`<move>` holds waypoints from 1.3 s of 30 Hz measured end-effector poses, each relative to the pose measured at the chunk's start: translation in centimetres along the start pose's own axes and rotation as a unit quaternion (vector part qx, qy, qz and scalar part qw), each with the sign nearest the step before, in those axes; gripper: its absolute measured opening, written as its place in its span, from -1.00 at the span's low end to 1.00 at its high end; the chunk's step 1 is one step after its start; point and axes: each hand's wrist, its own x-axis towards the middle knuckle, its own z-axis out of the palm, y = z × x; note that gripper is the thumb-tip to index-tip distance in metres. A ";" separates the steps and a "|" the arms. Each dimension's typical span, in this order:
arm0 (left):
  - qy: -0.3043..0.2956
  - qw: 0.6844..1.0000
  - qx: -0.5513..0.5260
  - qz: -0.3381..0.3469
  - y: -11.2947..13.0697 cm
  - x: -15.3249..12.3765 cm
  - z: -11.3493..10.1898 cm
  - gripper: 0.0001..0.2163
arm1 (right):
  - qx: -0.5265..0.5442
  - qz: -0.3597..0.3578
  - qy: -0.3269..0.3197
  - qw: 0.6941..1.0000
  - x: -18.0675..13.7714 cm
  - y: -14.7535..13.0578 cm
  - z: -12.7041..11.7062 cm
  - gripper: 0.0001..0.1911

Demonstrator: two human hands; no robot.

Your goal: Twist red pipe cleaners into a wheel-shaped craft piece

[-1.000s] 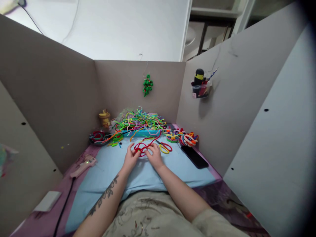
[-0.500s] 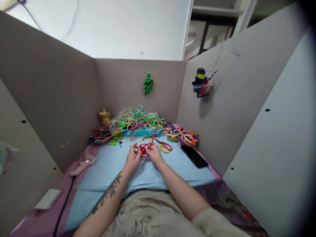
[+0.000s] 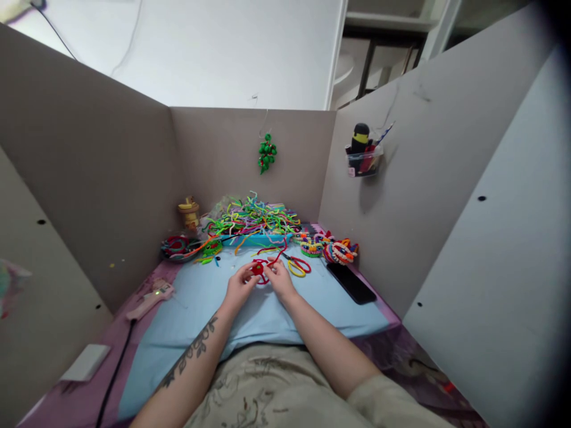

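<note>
Between my hands, above the blue cloth (image 3: 200, 321), is a red wheel-shaped piece (image 3: 257, 269) of fuzzy craft stem with a small green centre. My left hand (image 3: 241, 284) pinches it from the left, fingers closed near its middle. On the other side my right hand (image 3: 279, 279) is closed on its right edge, where a loose red length runs up and away. Just right of my right hand lie scissors (image 3: 298, 266) with red and yellow handles. The undersides of my fingers are hidden.
Behind my hands a blue tray (image 3: 256, 240) holds a heap of coloured fuzzy stems (image 3: 254, 214). Braided colourful pieces (image 3: 341, 249) and a black phone (image 3: 351, 283) lie right. A pink glue-gun-like tool (image 3: 149, 302) with a cord lies left. Grey panels (image 3: 254, 160) enclose the table.
My left hand has moved inward, its fingers now over the red wheel's left part and near its centre. The loose red length has swung slightly right.
</note>
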 end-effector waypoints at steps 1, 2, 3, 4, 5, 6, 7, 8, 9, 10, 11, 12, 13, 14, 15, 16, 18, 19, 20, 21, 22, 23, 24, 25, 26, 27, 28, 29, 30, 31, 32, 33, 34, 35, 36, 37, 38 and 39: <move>0.012 1.000 0.012 0.006 0.0 0.0 0.0 -0.66 | 0.002 0.005 -0.004 1.000 0.0 -0.1 0.0 -0.79; 0.027 0.999 0.024 0.010 -0.1 0.0 0.0 -0.71 | 0.004 0.009 -0.007 1.000 -0.1 -0.2 0.1 -0.79; 0.038 0.999 0.034 0.011 -0.1 0.0 -0.1 -0.75 | 0.005 0.012 -0.011 1.000 -0.1 -0.3 0.1 -0.79; 0.047 0.998 0.039 0.010 -0.1 0.0 -0.1 -0.77 | 0.006 0.014 -0.015 1.000 -0.1 -0.4 0.1 -0.79; 0.054 0.998 0.040 0.009 -0.1 0.0 -0.1 -0.78 | 0.007 0.016 -0.019 1.000 -0.2 -0.5 0.2 -0.79; 0.060 0.997 0.038 0.006 -0.1 0.0 -0.1 -0.78 | 0.010 0.018 -0.023 1.000 -0.2 -0.6 0.2 -0.79; 0.065 0.997 0.034 0.000 -0.1 0.0 -0.1 -0.78 | 0.014 0.021 -0.026 0.999 -0.2 -0.7 0.2 -0.79; 0.071 0.997 0.028 -0.007 0.0 0.0 -0.1 -0.77 | 0.017 0.025 -0.028 0.999 -0.2 -0.7 0.2 -0.78; 0.078 0.997 0.022 -0.015 0.0 0.1 -0.2 -0.77 | 0.018 0.028 -0.026 0.999 -0.2 -0.8 0.2 -0.78; 0.085 0.996 0.014 -0.024 0.1 0.1 -0.2 -0.76 | 0.018 0.028 -0.020 0.999 -0.2 -0.8 0.1 -0.77; 0.093 0.995 0.005 -0.033 0.1 0.2 -0.3 -0.76 | 0.015 0.025 -0.012 1.000 -0.2 -0.8 0.0 -0.77; 0.102 0.994 -0.007 -0.040 0.0 0.2 -0.4 -0.75 | 0.009 0.020 -0.001 1.000 -0.1 -0.8 -0.2 -0.77; 0.112 0.992 -0.021 -0.047 -0.1 0.3 -0.6 -0.74 | 0.001 0.016 0.012 1.000 -0.1 -0.7 -0.4 -0.76; 0.121 0.991 -0.036 -0.053 -0.2 0.4 -0.7 -0.73 | -0.008 0.010 0.032 0.999 0.0 -0.6 -0.7 -0.76; 0.129 0.989 -0.052 -0.059 -0.3 0.4 -0.8 -0.72 | -0.018 0.004 0.058 0.998 0.1 -0.5 -1.0 -0.78; 0.134 0.987 -0.068 -0.065 -0.3 0.5 -0.9 -0.71 | -0.032 -0.005 0.085 0.996 0.2 -0.4 -1.2 -0.82; 0.138 0.983 -0.097 -0.076 -0.4 0.5 -1.0 -0.70 | -0.071 -0.035 0.128 0.989 0.3 -0.1 -1.7 -0.79; 0.137 0.981 -0.111 -0.080 -0.4 0.5 -1.0 -0.69 | -0.096 -0.054 0.135 0.985 0.4 0.0 -1.9 -0.71; 0.136 0.979 -0.124 -0.083 -0.3 0.5 -1.1 -0.68 | -0.122 -0.071 0.132 0.981 0.4 0.0 -2.1 -0.65; 0.134 0.978 -0.134 -0.085 -0.2 0.5 -1.1 -0.67 | -0.145 -0.084 0.122 0.978 0.5 0.1 -2.2 -0.63; 0.134 0.977 -0.142 -0.087 -0.1 0.5 -1.1 -0.67 | -0.164 -0.092 0.113 0.976 0.5 0.1 -2.3 -0.65; 0.134 0.976 -0.147 -0.088 0.0 0.5 -1.1 -0.67 | -0.177 -0.095 0.109 0.974 0.5 0.0 -2.4 -0.70; 0.135 0.976 -0.150 -0.088 0.1 0.5 -1.0 -0.67 | -0.181 -0.096 0.108 0.973 0.5 -0.1 -2.5 -0.75; 0.136 0.975 -0.149 -0.088 0.1 0.5 -1.0 -0.67 | -0.178 -0.097 0.112 0.973 0.5 -0.3 -2.6 -0.78; 0.136 0.976 -0.146 -0.089 0.1 0.4 -1.0 -0.67 | -0.170 -0.099 0.118 0.973 0.4 -0.4 -2.7 -0.80; 0.135 0.977 -0.140 -0.090 0.1 0.5 -1.0 -0.68 | -0.156 -0.101 0.125 0.974 0.4 -0.7 -2.7 -0.81; 0.132 0.978 -0.133 -0.091 0.0 0.5 -1.0 -0.68 | -0.140 -0.103 0.130 0.976 0.4 -0.9 -2.7 -0.81; 0.127 0.980 -0.125 -0.093 -0.1 0.5 -1.0 -0.69 | -0.120 -0.101 0.133 0.979 0.3 -1.1 -2.7 -0.80; 0.123 0.981 -0.116 -0.095 -0.3 0.5 -0.9 -0.69 | -0.096 -0.095 0.129 0.982 0.3 -1.3 -2.7 -0.80; 0.119 0.982 -0.109 -0.098 -0.4 0.5 -0.9 -0.69 | -0.066 -0.081 0.118 0.988 0.2 -1.5 -2.6 -0.80; 0.114 0.983 -0.104 -0.100 -0.4 0.5 -0.9 -0.69 | -0.029 -0.058 0.101 0.993 0.2 -1.6 -2.5 -0.79; 0.111 0.983 -0.102 -0.103 -0.5 0.5 -0.9 -0.68 | 0.012 -0.030 0.082 0.996 0.2 -1.7 -2.4 -0.78; 0.106 0.983 -0.102 -0.105 -0.5 0.5 -0.9 -0.68 | 0.052 0.000 0.064 0.997 0.3 -1.7 -2.3 -0.76; 0.101 0.984 -0.104 -0.108 -0.4 0.5 -0.9 -0.68 | 0.089 0.026 0.051 0.994 0.3 -1.7 -2.2 -0.74; 0.096 0.984 -0.106 -0.110 -0.3 0.5 -0.8 -0.69 | 0.118 0.046 0.043 0.991 0.4 -1.6 -2.0 -0.73; 0.089 0.984 -0.109 -0.112 -0.2 0.5 -0.8 -0.69 | 0.138 0.059 0.040 0.988 0.4 -1.6 -1.9 -0.72; 0.082 0.984 -0.111 -0.114 -0.1 0.5 -0.8 -0.70 | 0.151 0.068 0.038 0.985 0.5 -1.5 -1.8 -0.72; 0.075 0.984 -0.115 -0.115 0.0 0.5 -0.8 -0.70 | 0.159 0.074 0.035 0.984 0.5 -1.4 -1.7 -0.73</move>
